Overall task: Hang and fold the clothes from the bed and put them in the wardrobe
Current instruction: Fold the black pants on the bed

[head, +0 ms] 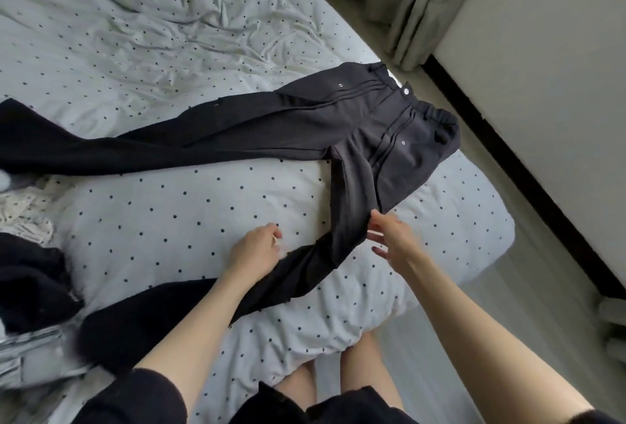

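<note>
- So there's a pair of dark charcoal trousers [305, 128] with an elastic waistband and little metal snaps, spread out flat on the white bedcover dotted with small black spots [169, 213].
- Waistband end sits near the bed's right-hand edge, close to the floor strip and the black skirting [528, 173]. One leg runs off to the left across the cover, the other bends down toward the person.
- The left hand [255, 249] rests on that nearer trouser leg, fingers curled in at the cloth's left edge. Looks like it's pinching fabric, but the blur makes it hard to swear to.
- The right hand [393, 237] is at the same leg's right edge, fingers fairly straight and spread, the tips touching the fabric rather than wrapped round it.
- Left of the trousers there's a heap of other clothes [30, 274]: something black, something pale with a print, something grey and striped at the bottom.
- Grey-green curtains [416, 0] hang beyond the trousers' waistband, up against a pale wall.
</note>
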### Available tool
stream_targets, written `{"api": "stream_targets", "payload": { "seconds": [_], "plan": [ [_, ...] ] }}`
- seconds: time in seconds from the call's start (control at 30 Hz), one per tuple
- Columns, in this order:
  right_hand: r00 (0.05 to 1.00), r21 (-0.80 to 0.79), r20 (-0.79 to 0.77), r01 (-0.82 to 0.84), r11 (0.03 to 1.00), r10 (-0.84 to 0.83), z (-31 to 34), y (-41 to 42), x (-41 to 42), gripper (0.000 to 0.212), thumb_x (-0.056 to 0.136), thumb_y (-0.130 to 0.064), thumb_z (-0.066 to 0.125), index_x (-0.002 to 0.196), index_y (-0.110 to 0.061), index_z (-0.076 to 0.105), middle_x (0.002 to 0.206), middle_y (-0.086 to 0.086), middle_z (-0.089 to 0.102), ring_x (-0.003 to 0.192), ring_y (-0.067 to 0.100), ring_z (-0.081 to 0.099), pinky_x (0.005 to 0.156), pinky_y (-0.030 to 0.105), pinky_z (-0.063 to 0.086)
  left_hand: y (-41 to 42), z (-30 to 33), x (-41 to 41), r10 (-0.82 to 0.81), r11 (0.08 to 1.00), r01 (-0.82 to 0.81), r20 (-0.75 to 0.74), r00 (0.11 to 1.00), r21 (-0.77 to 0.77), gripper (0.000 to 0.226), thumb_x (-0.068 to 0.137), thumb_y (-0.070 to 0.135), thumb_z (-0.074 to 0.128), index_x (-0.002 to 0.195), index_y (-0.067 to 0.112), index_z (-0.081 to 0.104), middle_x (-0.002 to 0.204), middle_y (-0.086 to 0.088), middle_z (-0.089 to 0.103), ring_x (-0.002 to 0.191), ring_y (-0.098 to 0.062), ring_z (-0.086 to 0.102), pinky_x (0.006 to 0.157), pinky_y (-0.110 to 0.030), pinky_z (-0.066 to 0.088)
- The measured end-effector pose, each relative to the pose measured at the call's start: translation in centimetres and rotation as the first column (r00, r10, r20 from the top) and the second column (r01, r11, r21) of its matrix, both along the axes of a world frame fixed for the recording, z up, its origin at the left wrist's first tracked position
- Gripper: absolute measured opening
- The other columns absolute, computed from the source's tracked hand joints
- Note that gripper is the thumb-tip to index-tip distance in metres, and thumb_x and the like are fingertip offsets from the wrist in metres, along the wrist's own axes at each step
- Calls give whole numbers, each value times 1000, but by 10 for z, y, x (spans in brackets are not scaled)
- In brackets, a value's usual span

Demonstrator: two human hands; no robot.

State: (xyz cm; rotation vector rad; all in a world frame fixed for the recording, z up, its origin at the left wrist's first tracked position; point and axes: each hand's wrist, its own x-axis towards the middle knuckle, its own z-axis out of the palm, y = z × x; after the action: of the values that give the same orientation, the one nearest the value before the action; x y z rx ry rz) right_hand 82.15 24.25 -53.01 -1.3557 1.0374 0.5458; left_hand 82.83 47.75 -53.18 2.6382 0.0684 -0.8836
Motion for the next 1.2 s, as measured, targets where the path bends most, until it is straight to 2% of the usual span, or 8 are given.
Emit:
{"api": "stream_targets", "payload": {
  "seconds": [0.13, 0.3, 0.43, 0.6, 0.77, 0.97, 1.07, 1.2],
  "plan": [
    [998, -12, -46, 37, 999, -38, -22, 20, -25, 7, 91, -14, 54, 98, -13, 58, 100, 1, 57, 89, 13, 54, 82, 33, 45, 11, -3, -28, -86, 995, 71, 253, 964, 67, 22, 97, 31, 44, 110, 19, 57, 110, 2, 57, 95, -17, 57, 71, -27, 42],
    [971, -403, 13, -214, 890, 239, -34, 52, -39, 49, 86, -17, 60, 131, -6, 42, 123, 6, 52, 103, 21, 54, 80, 28, 45, 32, -25, -106, -274, 922, 219, 136, 952, 321, 53, 90, 40, 53, 136, 25, 34, 139, 6, 37, 130, -13, 35, 108, -32, 27],
    [473, -914, -92, -389, 114, 876, -34, 81, -68, 68, 74, -25, 75, 135, -16, 47, 144, 10, 41, 130, 29, 41, 95, 51, 37, 43, -32, -121, -228, 938, 138, 267, 936, 317, 49, 65, 0, 76, 112, 7, 63, 111, -12, 64, 108, -27, 61, 101, -44, 43],
    [-167, -721, -371, -569, -396, 914, -50, 97, -83, 67, 87, -30, 60, 145, -24, 26, 149, 6, 29, 141, 27, 20, 110, 61, -7, 54, -19, -110, -39, 986, 33, 31, 999, 164, 21, 92, 24, 55, 111, 17, 58, 91, -7, 67, 87, -30, 63, 72, -33, 44],
    [-132, -671, -199, -704, -233, 971, -32, 92, -46, 28, 92, -20, 44, 112, -25, 62, 100, 0, 67, 101, 23, 58, 110, 44, 13, 78, -3, -93, 146, 976, -193, -348, 926, -105, 8, 88, 38, 59, 94, 33, 58, 100, 8, 63, 90, -13, 58, 77, -28, 46],
    [151, -869, 75, -475, 139, 986, -10, 106, -3, 31, 95, -20, 49, 124, -17, 59, 119, 4, 63, 111, 26, 53, 94, 36, 37, 90, 5, -82, 325, 919, -393, 491, 808, 38, 26, 91, 6, 46, 115, 11, 56, 110, -9, 60, 100, -30, 57, 79, -40, 44],
    [258, -808, 238, -482, 338, 936, -11, 116, -23, 29, 93, -11, 50, 120, -9, 61, 120, 9, 59, 112, 27, 51, 91, 35, 42, 64, -7, -110, 210, 963, -261, 427, 880, 65, 29, 94, 21, 47, 120, 11, 54, 118, -8, 57, 105, -30, 56, 80, -39, 44],
    [-45, -805, 54, -593, 17, 998, -35, 98, -77, 48, 91, -32, 57, 135, -16, 49, 133, 8, 51, 123, 28, 46, 102, 38, 34, 39, -44, -165, -27, 949, 24, 3, 1000, 313, 76, 90, 50, 49, 150, 28, 7, 156, -2, 8, 145, -19, 3, 111, -59, 9]
  ]
}}
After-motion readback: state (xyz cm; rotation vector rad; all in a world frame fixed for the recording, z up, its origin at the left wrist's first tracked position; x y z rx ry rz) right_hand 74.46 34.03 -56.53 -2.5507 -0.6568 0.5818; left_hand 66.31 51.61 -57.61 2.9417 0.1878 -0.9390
